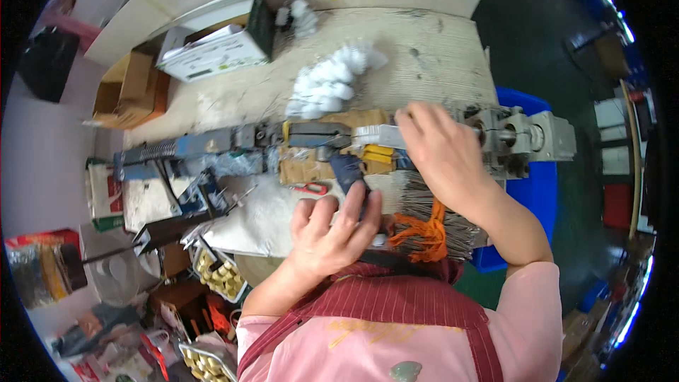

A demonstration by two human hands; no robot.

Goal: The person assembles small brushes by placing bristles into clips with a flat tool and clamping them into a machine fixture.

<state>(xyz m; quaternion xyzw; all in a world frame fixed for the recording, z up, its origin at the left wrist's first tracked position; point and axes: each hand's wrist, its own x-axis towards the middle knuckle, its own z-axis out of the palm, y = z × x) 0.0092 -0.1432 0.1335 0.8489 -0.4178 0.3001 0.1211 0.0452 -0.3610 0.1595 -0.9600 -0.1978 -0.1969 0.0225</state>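
A long metal clamping fixture (212, 143) runs across the workbench, with dark jaws (320, 134) near its middle. Below the jaws a lever handle (346, 170) wrapped in dark blue cloth points toward me. My left hand (329, 233) is closed around this handle's near end, index finger along it. To the right of the jaws lies a pale flat strip (378, 136), its right end under the fingertips of my right hand (445, 155). Those fingers are bent and pressed together at the strip; the thumb is hidden. Yellow pieces (378, 153) sit just below the strip.
White rounded pieces (329, 81) are heaped behind the fixture. A bundle of thin rods (453, 230) with an orange cloth tie (428, 233) lies at the near right. Red-handled pliers (310, 188) rest left of the handle. Boxes (212, 53) stand far left; a blue bin (530, 198) is at right.
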